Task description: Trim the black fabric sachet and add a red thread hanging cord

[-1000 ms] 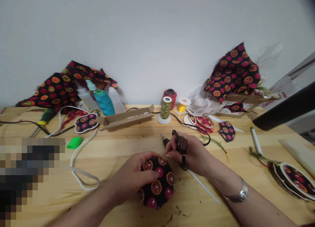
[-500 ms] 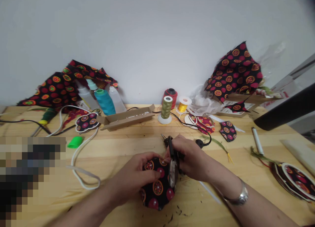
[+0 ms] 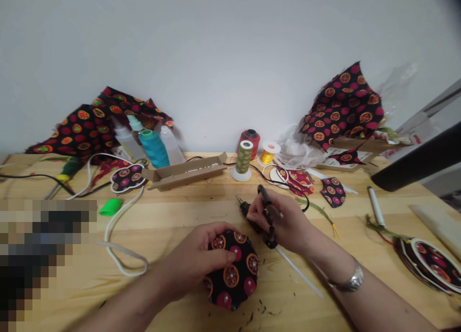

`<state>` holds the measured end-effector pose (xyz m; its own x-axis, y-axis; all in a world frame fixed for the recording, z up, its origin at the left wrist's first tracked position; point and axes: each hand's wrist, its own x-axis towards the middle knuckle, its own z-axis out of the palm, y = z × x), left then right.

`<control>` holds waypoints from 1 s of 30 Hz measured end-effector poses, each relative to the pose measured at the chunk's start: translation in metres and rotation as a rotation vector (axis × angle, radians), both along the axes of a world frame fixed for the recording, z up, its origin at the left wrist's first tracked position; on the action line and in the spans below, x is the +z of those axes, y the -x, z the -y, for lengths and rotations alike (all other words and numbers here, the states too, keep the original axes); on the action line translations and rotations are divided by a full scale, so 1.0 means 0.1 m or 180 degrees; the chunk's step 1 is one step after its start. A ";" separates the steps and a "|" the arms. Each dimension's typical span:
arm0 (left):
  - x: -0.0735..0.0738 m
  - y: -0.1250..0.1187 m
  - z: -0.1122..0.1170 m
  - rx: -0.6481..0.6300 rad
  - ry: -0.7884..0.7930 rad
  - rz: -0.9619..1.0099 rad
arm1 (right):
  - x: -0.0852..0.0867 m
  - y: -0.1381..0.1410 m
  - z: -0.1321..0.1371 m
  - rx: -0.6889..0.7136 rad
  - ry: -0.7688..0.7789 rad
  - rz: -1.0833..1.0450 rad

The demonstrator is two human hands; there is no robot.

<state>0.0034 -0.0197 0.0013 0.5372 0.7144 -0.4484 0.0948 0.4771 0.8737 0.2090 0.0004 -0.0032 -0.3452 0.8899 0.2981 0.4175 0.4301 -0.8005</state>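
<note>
My left hand (image 3: pixel 207 255) grips a round, fabric-covered piece (image 3: pixel 231 275) in black cloth with red and orange motifs, its thumb flat on top. My right hand (image 3: pixel 284 221) is closed on black-handled scissors (image 3: pixel 265 197); their blades are mostly hidden by the hand. Beneath its fingers lies a black glue gun (image 3: pixel 246 208), nozzle pointing away to the left, with a clear glue stick (image 3: pixel 300 273) reaching out behind. Whether the fingers also touch the glue gun I cannot tell. Small dark scraps (image 3: pixel 261 307) lie beside the fabric piece.
Thread spools, including an olive one (image 3: pixel 244 159) and a teal one (image 3: pixel 154 148), stand towards the wall beside a long cardboard box (image 3: pixel 187 173). A white cord (image 3: pixel 108 245) loops at left near a green cap (image 3: pixel 111 207). Fabric-covered discs (image 3: pixel 435 262) lie at right.
My right hand has moved the scissors away from the fabric piece's right edge, rightwards over the glue gun. My left hand and the piece stay nearly in place.
</note>
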 end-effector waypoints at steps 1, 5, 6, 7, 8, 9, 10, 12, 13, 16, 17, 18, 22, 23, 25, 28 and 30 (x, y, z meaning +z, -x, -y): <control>0.00 0.00 0.00 -0.0032 -0.0007 -0.0022 | 0.00 0.00 -0.01 -0.0048 0.0045 -0.0115; -0.02 0.01 -0.01 -0.0129 -0.0017 -0.0037 | 0.00 0.05 0.00 0.0004 0.0455 -0.0383; -0.03 0.01 -0.01 -0.0140 -0.0046 -0.0037 | 0.00 0.07 0.02 0.0070 0.0510 -0.0355; -0.03 0.01 -0.01 -0.0152 -0.0077 -0.0033 | 0.00 0.09 0.04 0.0114 0.0509 -0.0270; -0.03 0.00 -0.01 -0.0166 -0.0098 -0.0018 | 0.00 0.11 0.06 0.0133 0.0456 -0.0143; -0.03 0.00 -0.01 -0.0179 -0.0119 0.0010 | 0.00 0.13 0.08 0.0141 0.0375 0.0010; -0.02 -0.01 -0.01 -0.0190 -0.0143 0.0033 | 0.00 0.14 0.09 0.0137 0.0277 0.0152; 0.02 -0.03 0.00 -0.0163 -0.0244 0.0015 | 0.01 0.17 0.12 0.0162 0.0038 0.0356; 0.04 -0.04 0.00 -0.0141 -0.0296 -0.0007 | 0.02 0.18 0.13 0.0210 -0.0089 0.0416; 0.07 -0.07 0.02 -0.0123 -0.0285 0.0049 | 0.05 0.21 0.16 0.0395 -0.0334 0.0595; 0.06 -0.07 0.02 -0.0121 -0.0230 0.0110 | 0.06 0.22 0.17 0.0438 -0.0371 0.0679; 0.05 -0.08 0.03 -0.0111 -0.0186 0.0174 | 0.07 0.22 0.18 0.0463 -0.0397 0.0765; -0.01 -0.10 0.04 -0.0045 -0.0068 0.0288 | 0.08 0.24 0.20 0.0560 -0.0397 0.0998; -0.01 -0.10 0.04 -0.0052 -0.0023 0.0280 | 0.07 0.24 0.20 0.0564 -0.0394 0.1000; -0.01 -0.10 0.03 -0.0020 -0.0010 0.0207 | 0.05 0.23 0.19 0.0482 -0.0446 0.0960; 0.01 -0.07 0.01 0.0111 -0.0321 -0.0011 | 0.00 0.18 0.14 0.0184 -0.0520 0.0808; 0.01 -0.05 -0.01 0.0229 -0.0431 -0.0103 | -0.01 0.13 0.08 -0.0121 -0.0521 0.0616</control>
<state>0.0080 -0.0185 0.0024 0.4693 0.8056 -0.3617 0.0939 0.3617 0.9275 0.1965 -0.0077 -0.0045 -0.3771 0.8486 0.3709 0.5746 0.5285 -0.6250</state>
